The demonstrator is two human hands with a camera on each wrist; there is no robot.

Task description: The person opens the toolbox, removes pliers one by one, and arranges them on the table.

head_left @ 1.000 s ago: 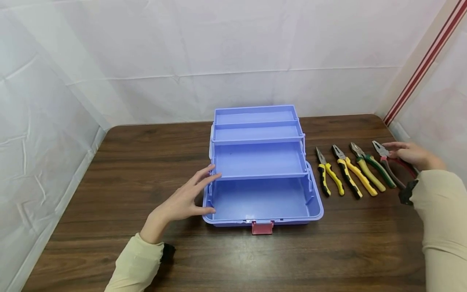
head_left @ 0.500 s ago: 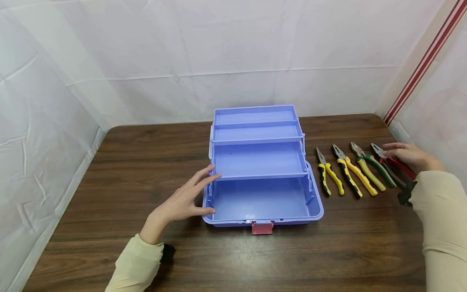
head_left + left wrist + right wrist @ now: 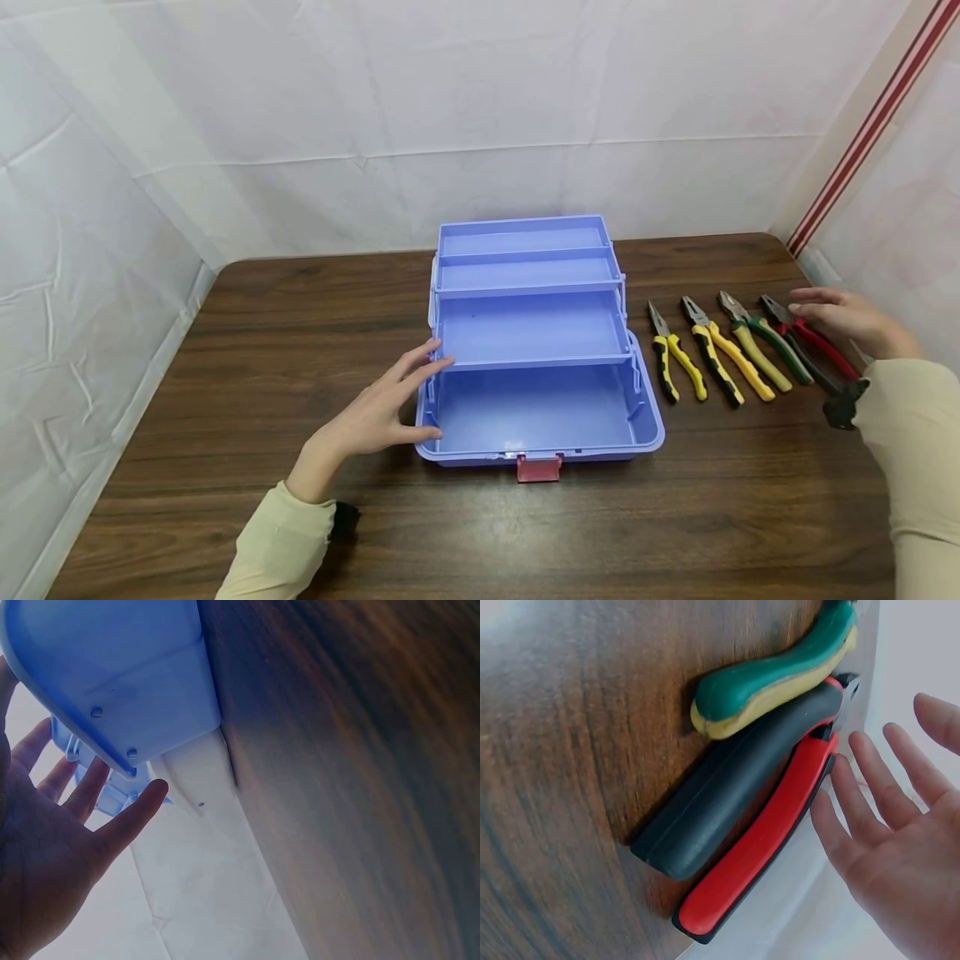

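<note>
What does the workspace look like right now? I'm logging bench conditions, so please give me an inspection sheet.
Surface: dark wooden table.
Job's things: red-and-black pliers lying at the right end of the row; open blue toolbox with stepped trays showing nothing inside.
Clutter: three more pliers in a row, two yellow-and-black, one green-and-yellow.
Grippers: left hand open, fingers against the toolbox's left side; right hand open, fingers straight beside the red-and-black pliers.
Cables: nothing seen.
Surroundings: white sheeting on all sides; red-striped strip at the right corner.
</note>
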